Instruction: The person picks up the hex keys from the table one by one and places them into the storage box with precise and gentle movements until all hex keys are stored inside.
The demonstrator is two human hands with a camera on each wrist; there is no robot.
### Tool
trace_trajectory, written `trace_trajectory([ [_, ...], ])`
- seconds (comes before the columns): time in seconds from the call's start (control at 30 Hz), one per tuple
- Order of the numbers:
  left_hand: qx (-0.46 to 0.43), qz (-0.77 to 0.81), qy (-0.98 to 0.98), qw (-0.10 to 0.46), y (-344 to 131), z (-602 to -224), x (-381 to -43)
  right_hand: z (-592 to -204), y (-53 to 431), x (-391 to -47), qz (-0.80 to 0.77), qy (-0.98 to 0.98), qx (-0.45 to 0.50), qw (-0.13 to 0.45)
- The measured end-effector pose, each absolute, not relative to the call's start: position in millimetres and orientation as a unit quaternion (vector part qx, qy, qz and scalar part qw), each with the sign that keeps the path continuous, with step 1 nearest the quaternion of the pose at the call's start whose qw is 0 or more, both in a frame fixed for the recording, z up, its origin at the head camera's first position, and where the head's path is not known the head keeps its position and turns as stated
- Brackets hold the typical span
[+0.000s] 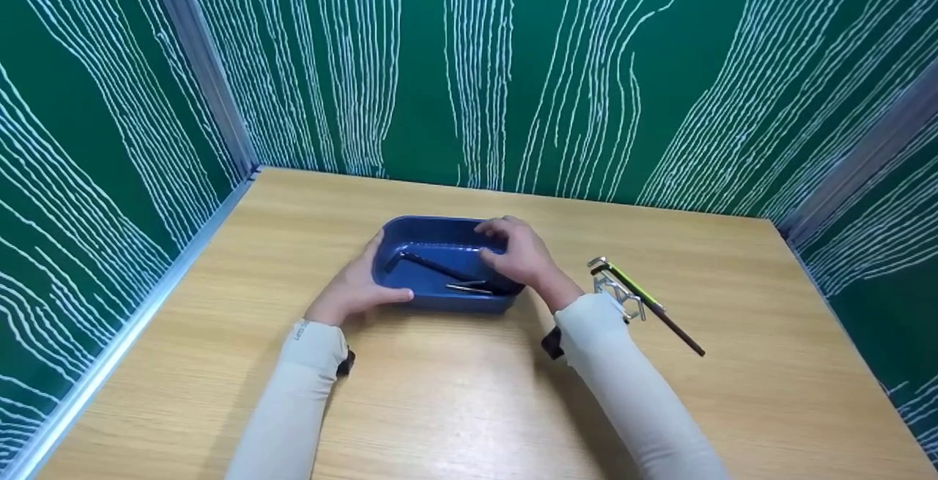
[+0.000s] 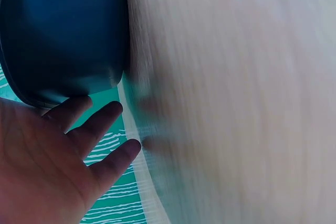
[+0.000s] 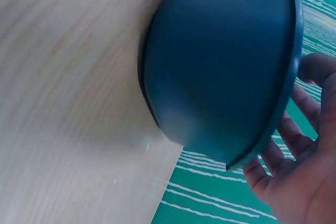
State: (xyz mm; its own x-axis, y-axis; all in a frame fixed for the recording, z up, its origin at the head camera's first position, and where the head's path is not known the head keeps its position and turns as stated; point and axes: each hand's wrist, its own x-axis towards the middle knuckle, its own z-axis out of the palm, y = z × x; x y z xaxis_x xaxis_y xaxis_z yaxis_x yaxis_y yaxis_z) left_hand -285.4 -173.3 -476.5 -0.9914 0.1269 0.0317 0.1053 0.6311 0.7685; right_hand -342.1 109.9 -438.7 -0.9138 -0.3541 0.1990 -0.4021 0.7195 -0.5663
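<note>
A dark blue plastic bin (image 1: 447,305) stands on the table. Inside it lie a long black hex key (image 1: 432,265), small silver pieces (image 1: 469,289) and a dark item near the right end, partly in shadow. My left hand (image 1: 359,282) rests against the bin's left end, thumb stretched along the front side; in the left wrist view its fingers (image 2: 97,135) are spread by the wall. Over the bin's right end hovers my right hand (image 1: 522,253), fingers loosely bent above the rim. From the right wrist, those fingers (image 3: 294,135) appear beside the rim with nothing held.
On the table (image 1: 454,392) to the right, close to my right sleeve, lies a loose group of hex keys: a green one (image 1: 632,283), a long dark one (image 1: 681,332) and several silver ones (image 1: 619,293). Green walls with white lines (image 1: 425,99) border the table.
</note>
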Motion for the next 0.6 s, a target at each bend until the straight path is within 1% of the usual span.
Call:
trace_trajectory([
  [0.13, 0.065, 0.423, 0.903, 0.017, -173.5, -477.3, -285.5, -436.2, 118.3, -343.2, 0.304, -0.934, 0.182, 0.051],
  [0.3, 0.062, 0.423, 0.904, 0.019, -173.7, -477.7, -286.3, -435.0, 130.1, -345.0, 0.297, -0.942, 0.145, 0.053],
  [0.5, 0.065, 0.425, 0.903, 0.012, -172.7, -478.2, -286.5, -439.1, 152.2, -350.3, 0.263, -0.956, 0.111, 0.066],
  [0.6, 0.068, 0.426, 0.902, 0.009, -172.9, -478.3, -286.5, -441.4, 164.2, -351.9, 0.244, -0.964, 0.085, 0.062],
])
